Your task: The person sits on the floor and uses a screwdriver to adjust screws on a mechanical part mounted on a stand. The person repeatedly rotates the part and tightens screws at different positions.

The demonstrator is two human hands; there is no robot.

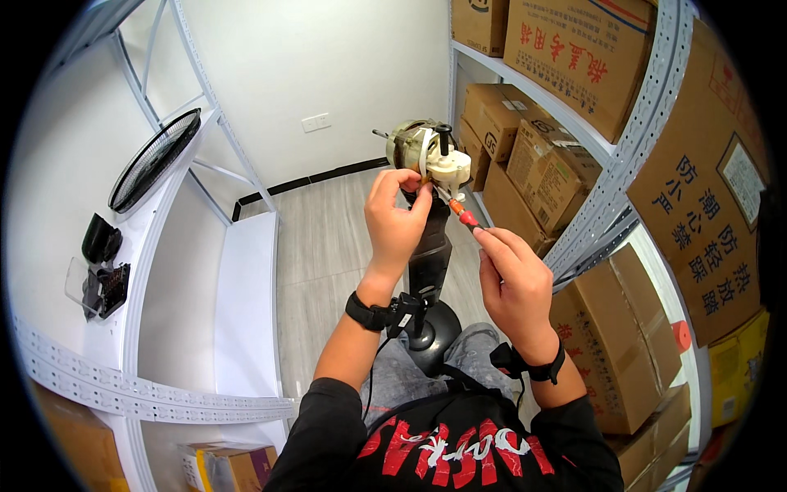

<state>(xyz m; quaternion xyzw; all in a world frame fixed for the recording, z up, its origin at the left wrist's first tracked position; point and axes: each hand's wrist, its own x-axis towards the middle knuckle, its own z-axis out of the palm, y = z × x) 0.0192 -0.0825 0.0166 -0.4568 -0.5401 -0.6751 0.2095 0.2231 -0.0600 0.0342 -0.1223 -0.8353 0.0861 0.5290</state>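
A stand fan with its motor (pixel 405 148) bare stands in front of me; a cream plastic gearbox (pixel 449 166) with a black upright knob sits on the motor's right side. My left hand (pixel 397 215) is closed, thumb and fingertips pinched together at the motor's underside; what they hold is too small to make out. In my right hand (pixel 518 283) is a screwdriver (pixel 466 216) with a red and black handle. Its shaft points up and left to the gearbox's underside, near my left fingertips. Below runs the black fan pole (pixel 429 266), down to a round base (pixel 438 340) between my legs.
On the left white shelf (pixel 168 205) lie a black fan grille (pixel 156 160) and an open black case (pixel 106 287) with a clear lid. Cardboard boxes (pixel 551 172) fill the metal rack (pixel 590 221) on the right. A white wall (pixel 328 66) closes the far end.
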